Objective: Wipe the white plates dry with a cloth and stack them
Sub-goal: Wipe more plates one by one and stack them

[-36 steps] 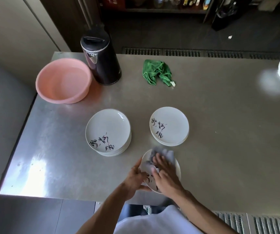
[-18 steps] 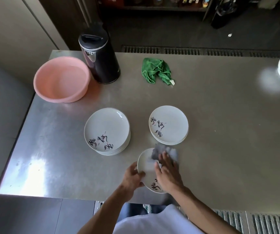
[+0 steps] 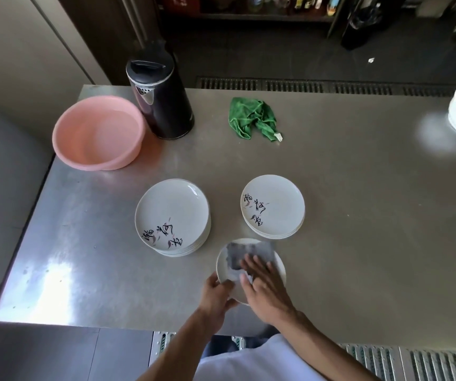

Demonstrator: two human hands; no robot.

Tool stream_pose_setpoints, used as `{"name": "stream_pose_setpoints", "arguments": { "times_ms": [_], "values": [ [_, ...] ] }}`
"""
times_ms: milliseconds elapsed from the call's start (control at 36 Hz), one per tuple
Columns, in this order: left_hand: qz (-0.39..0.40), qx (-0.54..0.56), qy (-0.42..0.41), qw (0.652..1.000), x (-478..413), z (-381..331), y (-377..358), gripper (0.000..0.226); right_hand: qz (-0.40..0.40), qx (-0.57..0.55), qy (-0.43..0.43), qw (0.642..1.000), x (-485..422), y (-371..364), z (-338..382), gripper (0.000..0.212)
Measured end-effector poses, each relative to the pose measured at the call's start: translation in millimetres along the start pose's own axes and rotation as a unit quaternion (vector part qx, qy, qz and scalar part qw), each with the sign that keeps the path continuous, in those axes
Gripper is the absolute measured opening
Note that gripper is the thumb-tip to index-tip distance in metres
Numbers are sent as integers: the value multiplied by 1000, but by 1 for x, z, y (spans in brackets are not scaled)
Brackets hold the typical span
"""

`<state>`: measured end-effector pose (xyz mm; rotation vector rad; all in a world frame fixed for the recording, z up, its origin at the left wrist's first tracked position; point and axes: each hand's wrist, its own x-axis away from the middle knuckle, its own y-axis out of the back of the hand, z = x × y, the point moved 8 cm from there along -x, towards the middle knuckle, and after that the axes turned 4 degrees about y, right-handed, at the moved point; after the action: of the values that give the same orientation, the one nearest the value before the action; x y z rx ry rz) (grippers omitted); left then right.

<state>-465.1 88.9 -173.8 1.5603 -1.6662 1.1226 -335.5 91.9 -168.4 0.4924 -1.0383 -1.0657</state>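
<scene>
Wiping in progress: the right hand [image 3: 262,284], fingers spread flat, presses a grey cloth [image 3: 248,251] onto a plate [image 3: 279,268] whose rim the left hand [image 3: 217,294] pinches, near the front edge of the surface [image 3: 358,215]. Uneven pressure could tip it or slide it off.

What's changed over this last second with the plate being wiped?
The right hand has swept the grey cloth across the plate, so it now lies spread over the far half rather than bunched. The plate has turned in the left hand, which grips its near-left rim; its writing is now hidden. The left stack, right stack, green cloth, pink basin and black kettle stayed put.
</scene>
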Motion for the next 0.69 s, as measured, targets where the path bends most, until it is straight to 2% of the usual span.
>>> {"name": "stream_pose_setpoints", "arguments": {
  "times_ms": [83, 139, 194, 278, 389, 444, 556, 639, 694],
  "values": [
    [-37, 46, -4, 998, -1, -2, 2, 33, -50, 32, -110, 992, 0, 14, -16, 56],
    [-62, 21, -9, 998, -1, -7, 6, 20, -32, -18, -97, 995, 2, 7, -12, 57],
    [-73, -19, -15, 997, -4, -12, 9, 7, -2, -115, -66, 991, 4, -2, -7, 55],
    [-66, -43, -22, 997, -5, -16, 12, 13, 12, -212, -22, 977, 9, -1, 1, 52],
    [37, -49, -37, 997, -2, -13, 7, 40, 8, -121, 130, 984, 11, 8, 25, 49],
    [74, -86, -33, 993, 2, -8, 4, 44, 11, -91, 167, 982, 10, 7, 26, 50],
    [78, -80, -14, 994, 0, -3, 8, 51, 39, -34, 147, 988, 6, -7, 7, 59],
    [72, -70, 0, 995, 0, -3, 10, 55, 24, 34, 33, 999, 0, -6, -21, 61],
    [77, -69, -2, 995, 2, -5, 7, 56, 16, 24, 4, 1000, -3, -7, -20, 61]
  ]
}}
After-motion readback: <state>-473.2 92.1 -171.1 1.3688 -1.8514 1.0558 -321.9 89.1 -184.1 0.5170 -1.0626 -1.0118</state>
